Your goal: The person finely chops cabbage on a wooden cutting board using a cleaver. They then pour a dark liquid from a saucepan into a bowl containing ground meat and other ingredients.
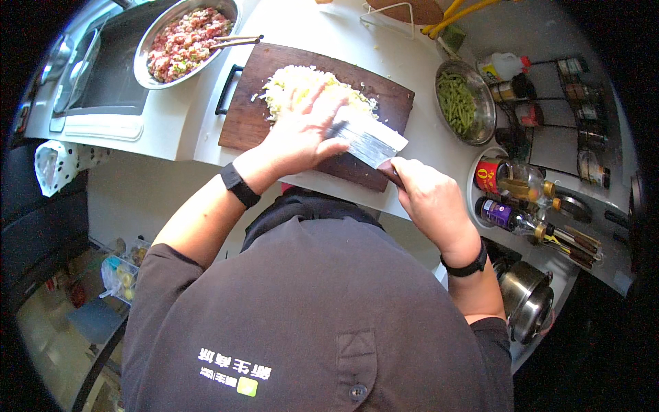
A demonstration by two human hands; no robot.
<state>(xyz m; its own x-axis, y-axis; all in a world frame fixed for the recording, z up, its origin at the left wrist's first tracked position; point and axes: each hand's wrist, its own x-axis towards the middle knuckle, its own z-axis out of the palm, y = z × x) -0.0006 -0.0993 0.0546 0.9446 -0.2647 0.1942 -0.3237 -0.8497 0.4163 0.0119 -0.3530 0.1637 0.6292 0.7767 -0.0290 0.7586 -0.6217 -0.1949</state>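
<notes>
My right hand grips the dark handle of a cleaver, whose broad metal blade is tilted over the wooden cutting board. A heap of finely chopped pale yellow-green vegetable, perhaps cabbage, lies across the board's upper middle. Spread over that heap is my left hand, fingers apart and touching the pieces, with the thumb beside the blade. The blade's far end is blurred and partly hidden by the left hand. Loose bits are scattered on the board around the heap.
A metal bowl of minced meat with chopsticks stands at the upper left, near the sink. Right of the board is a metal bowl of cut green beans. Bottles, a spice rack and a lidded pot line the right side.
</notes>
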